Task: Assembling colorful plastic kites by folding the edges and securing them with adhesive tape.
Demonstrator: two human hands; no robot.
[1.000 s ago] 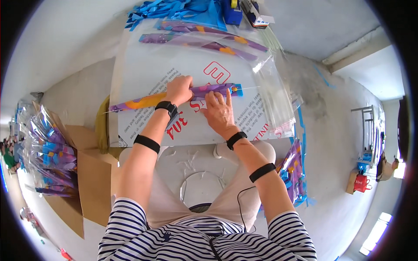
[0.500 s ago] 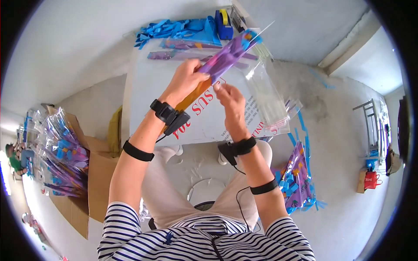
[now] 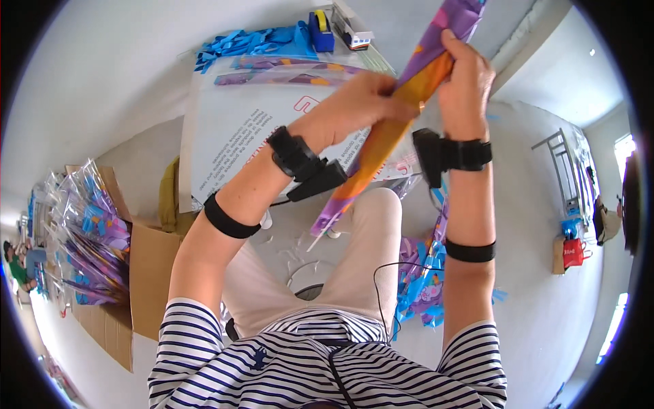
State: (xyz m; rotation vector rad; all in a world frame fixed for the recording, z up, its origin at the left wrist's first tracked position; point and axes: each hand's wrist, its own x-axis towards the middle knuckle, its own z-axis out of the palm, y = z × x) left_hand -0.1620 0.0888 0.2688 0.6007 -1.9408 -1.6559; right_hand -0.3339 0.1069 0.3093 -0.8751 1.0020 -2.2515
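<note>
A long folded kite (image 3: 381,143) of shiny purple and orange sheet slants from the top right down toward my knees, and a thin pale rod shows at its lower end. My left hand (image 3: 368,102) is closed on the orange middle part. Higher up, my right hand (image 3: 466,78) grips its right edge with the thumb on top. The kite is above the right side of the table (image 3: 225,123), which is covered with printed white sheet. On the table's far part lie purple strips (image 3: 272,69) and a pile of blue streamers (image 3: 252,46).
A blue tape dispenser (image 3: 321,33) and a small white box (image 3: 351,31) stand at the far edge. On my left, an open cardboard box (image 3: 153,279) holds clear-bagged purple and blue pieces (image 3: 88,232). More such pieces (image 3: 422,293) are beside my right leg.
The kite and both hands have moved right; its upper end now reaches the top of the view. My right hand has gone up and taken hold of it.
</note>
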